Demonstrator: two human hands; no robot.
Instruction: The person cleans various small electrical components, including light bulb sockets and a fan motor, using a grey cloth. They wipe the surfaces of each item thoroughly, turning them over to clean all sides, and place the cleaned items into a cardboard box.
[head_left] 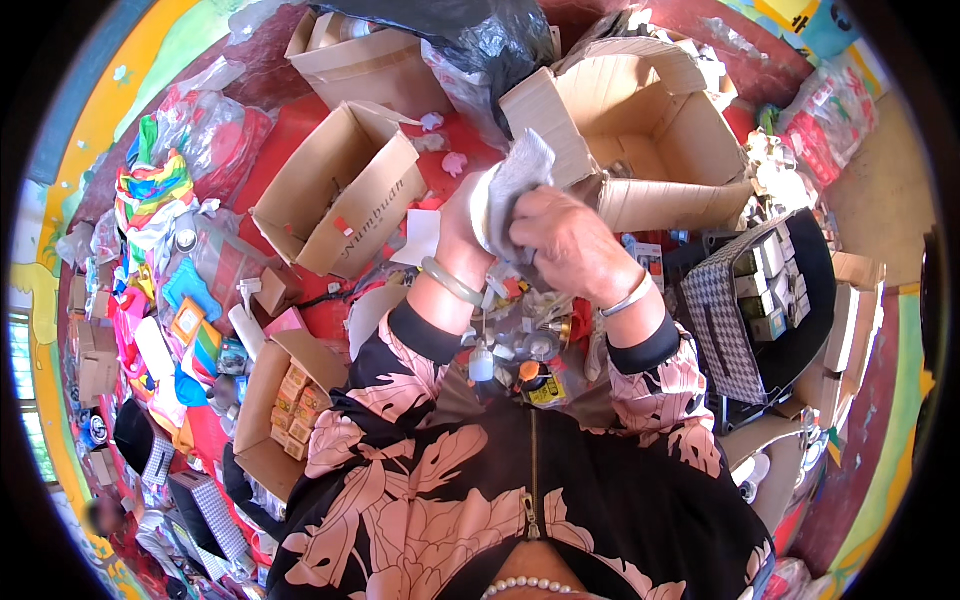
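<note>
My right hand (568, 240) is raised in front of me, its fingers curled and closed on a bunched grey cloth (527, 165). The cloth has a pale, curved edge that lies against my left hand (462, 217). Most of my left hand is behind or inside the cloth, so its fingers are hidden. Whether the cloth is a glove or a rag I cannot tell. Below my hands is a pile of small mixed items, with a small bottle with a pale blue body (482, 364) and a yellow-labelled packet (546, 390) among them.
Open cardboard boxes stand ahead: a long one (370, 215) at left, a wide one (660, 190) at right. A black bag (480, 50) lies behind. Small orange cartons (297, 410) fill a box at left. A houndstooth-patterned box (715, 325) holds small cartons at right. Colourful clutter covers the far left.
</note>
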